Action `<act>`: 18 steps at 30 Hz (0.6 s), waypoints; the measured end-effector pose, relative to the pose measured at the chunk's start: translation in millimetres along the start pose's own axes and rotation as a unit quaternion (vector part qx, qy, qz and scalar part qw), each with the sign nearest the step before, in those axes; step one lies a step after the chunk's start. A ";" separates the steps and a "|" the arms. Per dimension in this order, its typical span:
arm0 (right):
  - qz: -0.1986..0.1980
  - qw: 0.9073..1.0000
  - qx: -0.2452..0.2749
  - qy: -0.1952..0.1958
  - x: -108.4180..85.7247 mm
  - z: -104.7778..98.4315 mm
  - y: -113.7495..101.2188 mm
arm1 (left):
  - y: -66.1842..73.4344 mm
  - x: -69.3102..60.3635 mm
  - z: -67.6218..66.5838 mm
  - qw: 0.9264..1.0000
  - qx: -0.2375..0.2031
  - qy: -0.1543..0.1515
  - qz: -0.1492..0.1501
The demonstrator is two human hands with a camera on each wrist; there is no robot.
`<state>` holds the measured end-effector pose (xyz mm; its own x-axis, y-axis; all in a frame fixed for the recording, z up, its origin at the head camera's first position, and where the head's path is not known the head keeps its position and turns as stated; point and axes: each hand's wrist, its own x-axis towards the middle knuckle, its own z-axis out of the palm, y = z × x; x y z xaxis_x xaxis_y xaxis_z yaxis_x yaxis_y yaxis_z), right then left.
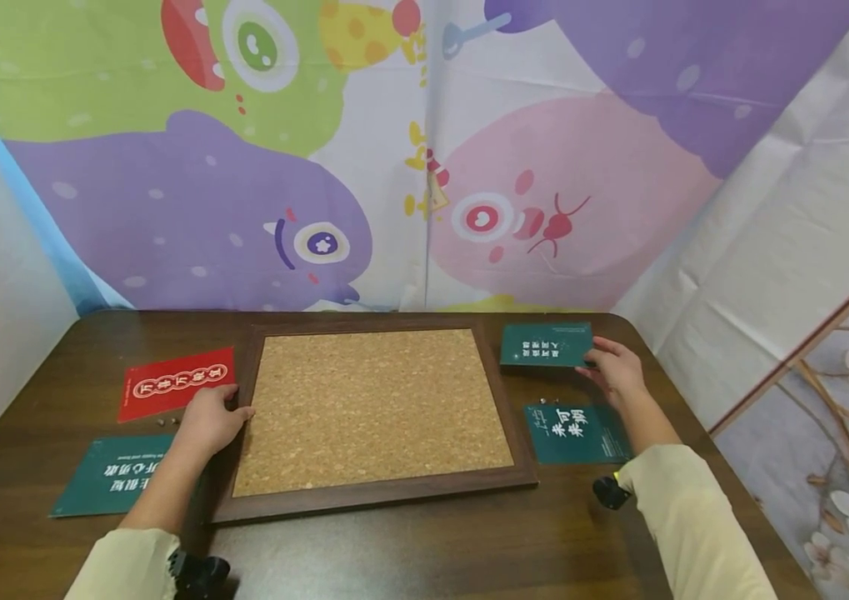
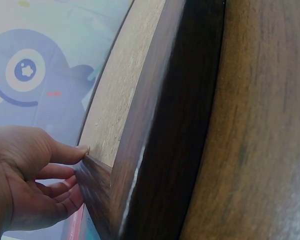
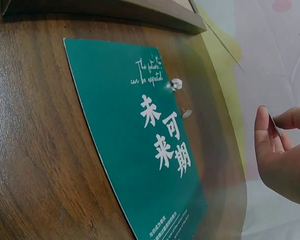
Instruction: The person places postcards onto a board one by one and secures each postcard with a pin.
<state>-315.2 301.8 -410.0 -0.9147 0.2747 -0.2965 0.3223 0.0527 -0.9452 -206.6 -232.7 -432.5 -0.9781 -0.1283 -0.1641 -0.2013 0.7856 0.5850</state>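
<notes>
The person's left hand (image 1: 210, 425) has its fingers clamped on the left side of a framed corkboard (image 1: 375, 408) lying on the worktop (image 1: 364, 558), while the right hand's (image 1: 619, 371) got its fingers pinched on a green card (image 1: 540, 344) just beside the board's right edge.

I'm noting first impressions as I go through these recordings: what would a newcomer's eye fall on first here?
Probably the big cartoon backdrop behind the table, then the framed corkboard lying on that table. The bright red card, left of the board, also stands out. On the board's right, the right grip holds a green card; the left grip pinches the board's left side.
</notes>
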 end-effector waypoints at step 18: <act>-0.014 0.999 0.027 -0.024 -12.0 11.9 -10.5 | 0.6 -1.1 -0.1 1.000 -0.005 0.004 -0.001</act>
<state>-310.5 286.6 -398.1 -0.9341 0.2278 -0.2750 0.2842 0.0080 -0.9587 -205.6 -232.1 -431.9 -0.9779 -0.1353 -0.1593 -0.2043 0.7793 0.5924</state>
